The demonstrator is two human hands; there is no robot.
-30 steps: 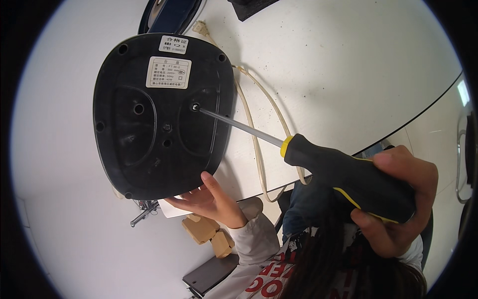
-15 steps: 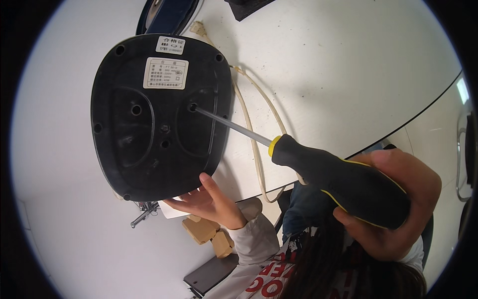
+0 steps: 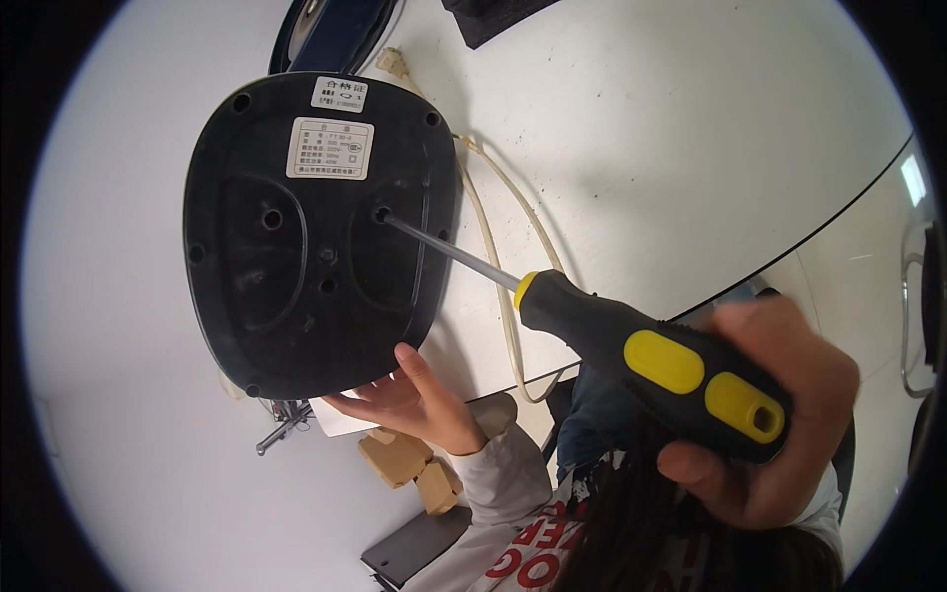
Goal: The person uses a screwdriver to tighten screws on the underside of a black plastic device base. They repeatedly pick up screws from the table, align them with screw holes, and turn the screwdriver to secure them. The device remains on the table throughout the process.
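Note:
A black plastic appliance base [image 3: 316,306], rounded in outline, is turned with its underside facing me. Two white labels and several round recessed holes mark it. My left hand [image 3: 419,400] grips its lower edge, thumb on the near face and the other fingers partly hidden behind. In my right hand [image 3: 804,414] is the thick black and yellow handle of a screwdriver [image 3: 567,306]. Its metal shaft slants up to the left, and the tip sits in a hole right of the base's centre. The depth of the tip cannot be seen.
The base is over a white table [image 3: 641,148]. A cream power cord [image 3: 493,261] loops beside it and hangs past the table edge. Behind are a dark blue part [image 3: 340,39] and a black object [image 3: 493,18]. Cardboard boxes [image 3: 395,456] lie below, left of my arm.
The screwdriver handle has turned about its axis, so its yellow inlays now face me. My right hand has shifted slightly left. The base and my left hand have hardly moved.

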